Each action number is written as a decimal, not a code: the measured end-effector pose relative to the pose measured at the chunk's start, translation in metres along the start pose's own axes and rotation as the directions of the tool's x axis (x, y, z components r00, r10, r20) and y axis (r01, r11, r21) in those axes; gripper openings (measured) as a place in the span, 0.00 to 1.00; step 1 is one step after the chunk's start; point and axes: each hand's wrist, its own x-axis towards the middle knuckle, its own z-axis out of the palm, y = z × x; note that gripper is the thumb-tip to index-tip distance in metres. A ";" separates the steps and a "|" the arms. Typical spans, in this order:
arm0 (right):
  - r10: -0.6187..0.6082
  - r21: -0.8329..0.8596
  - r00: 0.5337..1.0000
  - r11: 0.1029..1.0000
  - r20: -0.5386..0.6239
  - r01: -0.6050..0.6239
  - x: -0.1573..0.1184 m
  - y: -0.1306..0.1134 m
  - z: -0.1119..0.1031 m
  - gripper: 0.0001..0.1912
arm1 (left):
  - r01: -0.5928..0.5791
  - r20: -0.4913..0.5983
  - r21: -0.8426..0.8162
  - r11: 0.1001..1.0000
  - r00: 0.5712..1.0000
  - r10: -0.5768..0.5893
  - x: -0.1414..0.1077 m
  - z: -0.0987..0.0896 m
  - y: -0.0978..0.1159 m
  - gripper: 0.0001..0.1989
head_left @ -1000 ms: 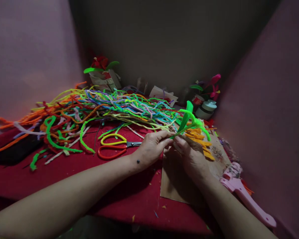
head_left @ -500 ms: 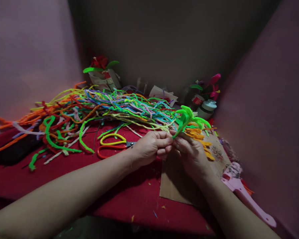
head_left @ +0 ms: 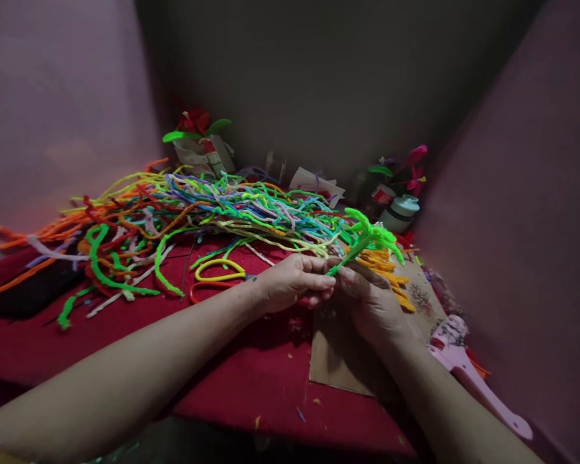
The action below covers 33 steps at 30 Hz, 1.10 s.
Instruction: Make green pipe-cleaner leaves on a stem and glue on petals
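Between my two hands is a bright green pipe-cleaner piece (head_left: 362, 241), with a stem and several leaf-like loops fanning out to the upper right. My left hand (head_left: 297, 281) pinches the lower end of the stem. Close beside it, my right hand (head_left: 367, 290) is closed on the stem a little higher up. Scissors (head_left: 217, 274) with one yellow and one red handle lie left of my left hand, their blades hidden by it. Orange-yellow pipe-cleaner loops (head_left: 399, 283) lie just beyond my right hand on a piece of cardboard (head_left: 336, 357).
A big heap of coloured pipe cleaners (head_left: 251, 209) spreads across the red cloth (head_left: 251, 380). A pink glue gun (head_left: 478, 380) lies at the right. Behind stand a red flower (head_left: 196, 120), a pink flower (head_left: 417, 164) and a pale-lidded bottle (head_left: 402, 211).
The green piece has tipped over to the right, its stem now lying at a lower slant. Both hands stay close together in nearly the same place.
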 end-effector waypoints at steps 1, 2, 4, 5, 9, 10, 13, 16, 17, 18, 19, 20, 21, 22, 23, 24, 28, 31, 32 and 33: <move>-0.009 0.002 1.000 1.000 -0.008 0.009 0.000 0.000 0.000 0.04 | -0.003 -0.014 0.032 0.999 1.000 0.004 0.000 0.000 0.000 0.09; -0.022 -0.002 1.000 1.000 -0.020 0.022 0.001 0.001 0.000 0.05 | -0.008 -0.024 0.061 0.998 1.000 0.010 -0.001 0.000 0.000 0.11; -0.048 -0.023 0.998 0.999 -0.050 0.047 0.002 0.001 -0.002 0.05 | -0.034 -0.054 0.142 0.989 0.998 0.042 -0.001 0.001 0.001 0.13; -0.059 -0.037 0.996 0.998 -0.064 0.057 0.003 0.002 -0.002 0.05 | -0.050 -0.079 0.194 0.980 0.995 0.067 -0.001 0.003 0.001 0.13; -0.086 -0.089 0.991 0.993 -0.103 0.077 0.003 0.004 -0.005 0.08 | -0.099 -0.220 0.411 0.906 0.954 0.205 0.001 0.010 -0.003 0.15; -0.094 -0.103 0.990 0.991 -0.106 0.084 0.003 0.004 -0.005 0.09 | -0.117 -0.234 0.461 0.879 0.940 0.248 0.002 0.011 -0.005 0.16; -0.107 -0.132 0.988 0.987 -0.110 0.092 0.001 0.004 -0.005 0.09 | -0.189 -0.189 0.616 0.764 0.907 0.376 0.002 0.012 -0.011 0.17; -0.096 -0.124 0.988 0.989 -0.123 0.081 0.001 0.003 -0.003 0.09 | -0.207 -0.159 0.740 0.640 0.871 0.465 -0.001 0.014 -0.014 0.14; -0.084 -0.109 0.989 0.992 -0.125 0.070 0.000 0.003 -0.003 0.08 | -0.198 -0.162 0.768 0.609 0.860 0.483 -0.002 0.014 -0.014 0.12; -0.068 -0.091 0.990 0.994 -0.125 0.057 0.000 0.003 -0.002 0.08 | -0.186 -0.167 0.791 0.583 0.851 0.498 -0.003 0.015 -0.013 0.11; -0.051 -0.073 0.991 0.996 -0.124 0.042 0.000 0.002 -0.001 0.08 | -0.176 -0.169 0.810 0.559 0.843 0.511 -0.004 0.016 -0.013 0.09; -0.039 -0.059 0.992 0.998 -0.124 0.031 0.001 0.003 -0.001 0.07 | -0.169 -0.168 0.829 0.533 0.834 0.526 -0.004 0.016 -0.013 0.08; -0.035 -0.054 0.991 0.998 -0.128 0.028 0.001 0.003 0.000 0.06 | -0.163 -0.163 0.848 0.504 0.824 0.543 -0.005 0.016 -0.013 0.08; -0.038 -0.057 0.990 0.998 -0.139 0.031 0.001 0.003 0.000 0.04 | -0.159 -0.156 0.867 0.472 0.814 0.559 -0.005 0.016 -0.013 0.08; -0.044 -0.062 0.987 0.997 -0.154 0.035 0.001 0.004 0.000 0.03 | -0.156 -0.144 0.883 0.442 0.807 0.573 -0.006 0.016 -0.014 0.09; -0.051 -0.067 0.985 0.997 -0.166 0.040 0.001 0.005 0.000 0.02 | -0.156 -0.131 0.896 0.417 0.803 0.582 -0.007 0.016 -0.015 0.10; -0.054 -0.109 0.984 0.993 -0.171 0.036 0.000 0.007 -0.001 0.04 | -0.153 -0.124 0.900 0.407 0.806 0.578 -0.009 0.016 -0.017 0.09; -0.066 -0.184 0.985 0.982 -0.162 0.035 -0.001 0.007 -0.001 0.07 | -0.159 -0.159 0.867 0.473 0.811 0.563 -0.009 0.017 -0.014 0.06; -0.069 -0.199 0.985 0.979 -0.158 0.037 -0.001 0.006 -0.001 0.07 | -0.163 -0.173 0.848 0.504 0.813 0.555 -0.008 0.018 -0.013 0.06; -0.073 -0.206 0.986 0.978 -0.152 0.041 -0.001 0.006 -0.001 0.06 | -0.169 -0.190 0.825 0.539 0.815 0.548 -0.007 0.018 -0.011 0.06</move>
